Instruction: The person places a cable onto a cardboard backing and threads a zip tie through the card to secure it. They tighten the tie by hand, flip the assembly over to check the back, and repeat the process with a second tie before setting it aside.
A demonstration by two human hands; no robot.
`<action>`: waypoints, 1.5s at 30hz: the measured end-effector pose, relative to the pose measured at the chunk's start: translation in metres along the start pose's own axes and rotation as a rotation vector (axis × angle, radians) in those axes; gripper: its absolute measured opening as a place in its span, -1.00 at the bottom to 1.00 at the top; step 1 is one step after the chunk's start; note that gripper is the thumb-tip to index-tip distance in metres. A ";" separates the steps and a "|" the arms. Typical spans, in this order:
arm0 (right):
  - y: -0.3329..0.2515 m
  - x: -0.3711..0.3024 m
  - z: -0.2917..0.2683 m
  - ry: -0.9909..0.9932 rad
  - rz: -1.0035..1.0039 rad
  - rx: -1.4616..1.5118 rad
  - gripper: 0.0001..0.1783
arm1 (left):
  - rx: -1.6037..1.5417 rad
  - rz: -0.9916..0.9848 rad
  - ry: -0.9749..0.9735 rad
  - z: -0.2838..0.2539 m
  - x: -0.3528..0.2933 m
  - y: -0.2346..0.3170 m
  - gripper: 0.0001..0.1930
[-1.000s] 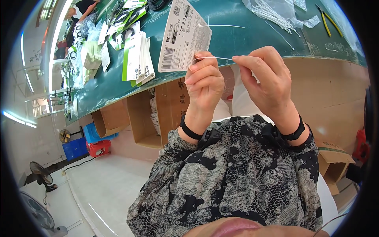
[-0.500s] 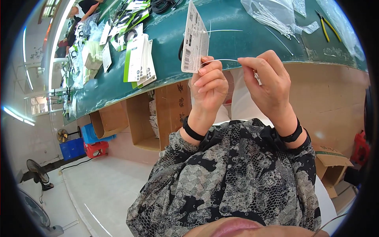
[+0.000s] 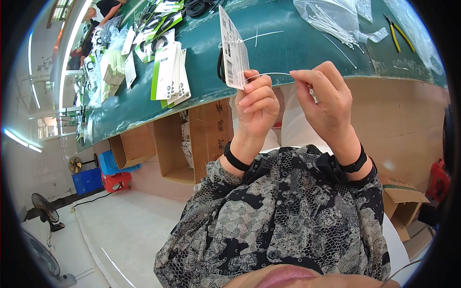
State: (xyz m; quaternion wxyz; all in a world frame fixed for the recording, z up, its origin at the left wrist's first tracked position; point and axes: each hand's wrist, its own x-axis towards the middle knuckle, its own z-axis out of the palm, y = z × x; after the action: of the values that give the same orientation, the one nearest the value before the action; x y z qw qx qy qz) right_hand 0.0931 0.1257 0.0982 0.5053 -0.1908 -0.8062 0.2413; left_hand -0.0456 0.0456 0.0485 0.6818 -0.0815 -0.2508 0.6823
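Tabletop (image 3: 201,57) of scuffed green beyond white card (image 3: 233,54), above pale floor (image 3: 129,216).

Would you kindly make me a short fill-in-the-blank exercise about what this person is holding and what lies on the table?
1. The left hand holds a flat, printed ____.
2. The right hand pinches a thin ____ tie.
3. The handles of the pliers are ____.
4. In the picture, the pliers lie to the ____ of the bag of loose ties.

Missing words: card; white; yellow; right.
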 end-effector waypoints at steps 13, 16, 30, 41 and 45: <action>0.001 -0.003 0.001 -0.060 -0.037 0.031 -0.71 | -0.019 -0.035 -0.017 -0.008 -0.003 -0.001 -0.82; 0.003 -0.001 0.007 -0.091 0.005 0.095 -0.74 | 0.256 -0.043 0.079 -0.010 -0.002 -0.001 -0.78; 0.044 -0.028 -0.005 0.154 0.016 -0.268 -0.73 | 1.442 0.468 0.397 0.002 0.004 0.004 -0.73; 0.038 -0.008 0.011 -0.214 -0.403 -0.194 -0.68 | 1.315 0.378 0.432 -0.008 -0.007 -0.005 -0.75; 0.029 -0.015 0.017 -0.242 -0.419 -0.267 -0.69 | 1.221 0.454 0.541 -0.009 -0.004 -0.007 -0.74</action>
State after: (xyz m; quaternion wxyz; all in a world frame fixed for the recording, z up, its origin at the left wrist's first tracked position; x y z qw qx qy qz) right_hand 0.0855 0.1373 0.0645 0.4146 -0.0546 -0.9073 0.0444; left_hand -0.0353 0.0431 0.0434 0.4850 0.0987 0.3785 0.7821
